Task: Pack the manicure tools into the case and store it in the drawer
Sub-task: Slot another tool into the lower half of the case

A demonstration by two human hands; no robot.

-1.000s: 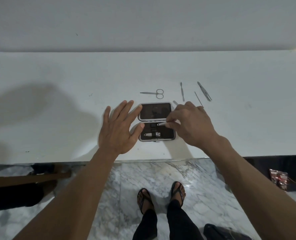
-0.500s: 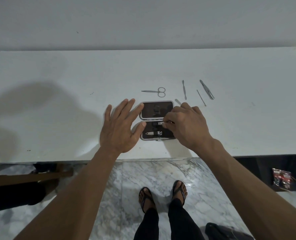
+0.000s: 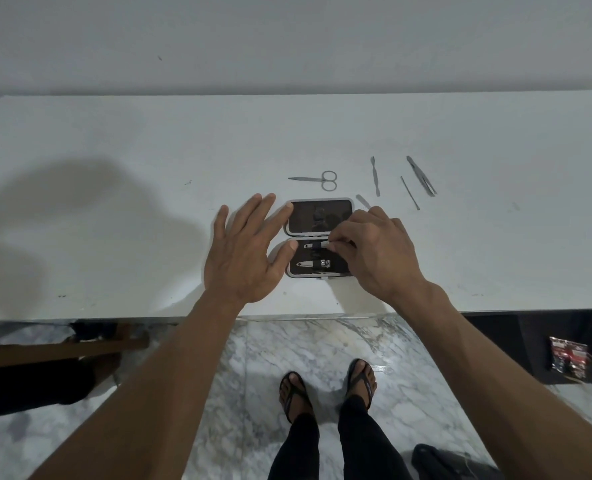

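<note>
A small black manicure case (image 3: 318, 216) lies open near the front edge of the white table (image 3: 114, 168). A nail clipper (image 3: 313, 264) sits under the strap in its near half. Above it a second small metal tool (image 3: 313, 245) is half under the strap, and my right hand (image 3: 374, 254) pinches its right end. My left hand (image 3: 246, 251) lies flat beside the case with fingers spread, thumb and fingertip touching its left rim. Behind the case lie scissors (image 3: 317, 179), a cuticle pusher (image 3: 375, 175), a thin probe (image 3: 410, 192), tweezers (image 3: 422, 174) and a small file (image 3: 362, 201).
A wall rises right behind the table. Below the front edge are a marble floor and my sandalled feet (image 3: 325, 386). A dark cabinet with a small packet (image 3: 568, 356) stands lower right, a wooden piece (image 3: 58, 351) lower left.
My right hand has pushed the small metal tool leftward under the case's strap. My left hand has stayed against the case's left side.
</note>
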